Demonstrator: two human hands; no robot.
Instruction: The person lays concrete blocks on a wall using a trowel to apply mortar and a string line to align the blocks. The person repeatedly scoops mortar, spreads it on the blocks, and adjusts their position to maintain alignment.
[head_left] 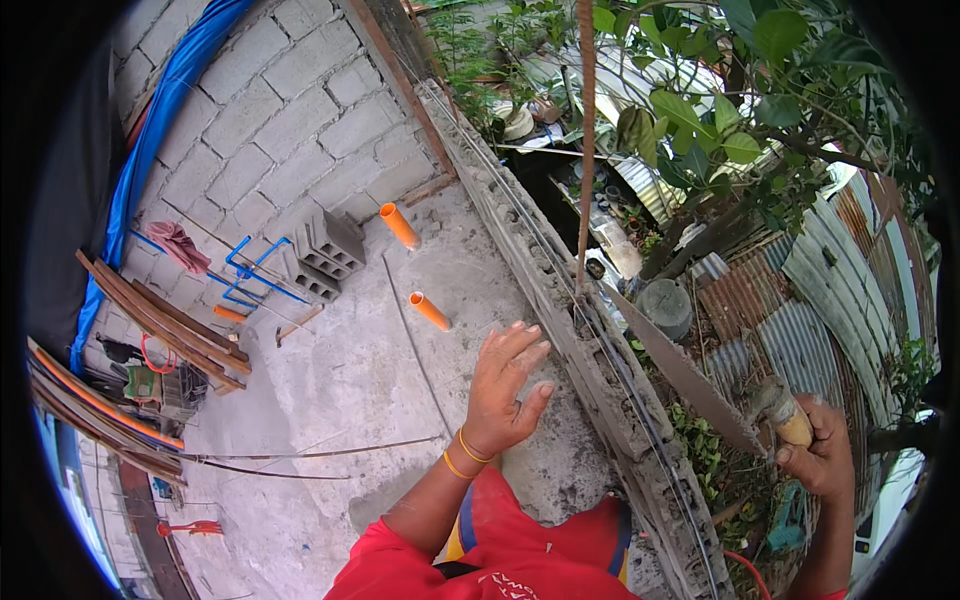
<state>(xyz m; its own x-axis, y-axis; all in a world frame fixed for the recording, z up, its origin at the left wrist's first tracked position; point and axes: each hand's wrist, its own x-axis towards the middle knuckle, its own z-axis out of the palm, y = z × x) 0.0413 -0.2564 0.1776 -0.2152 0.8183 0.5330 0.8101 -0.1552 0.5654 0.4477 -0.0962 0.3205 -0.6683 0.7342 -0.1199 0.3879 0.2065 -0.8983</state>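
Observation:
My left hand (508, 385) is raised in front of me over the grey concrete floor, fingers spread and holding nothing. Two yellow bands circle its wrist. It is near the low wall of hollow blocks (600, 400), apart from it. My right hand (822, 450) is closed round the wooden handle of a mason's trowel (690, 375), beyond the wall's right side. The trowel's long grey blade looks crusted with mortar, and its tip points toward the wall top. Along the wall top runs a thin line or rod (630, 390).
A rusty steel bar (586, 130) stands upright at the wall. Two orange pipes (430, 311) rise from the floor. Hollow blocks (325, 255), a hammer (297, 326) and wooden planks (165, 320) lie to the left. Leafy branches (740, 110) and corrugated sheets (800, 345) are at right.

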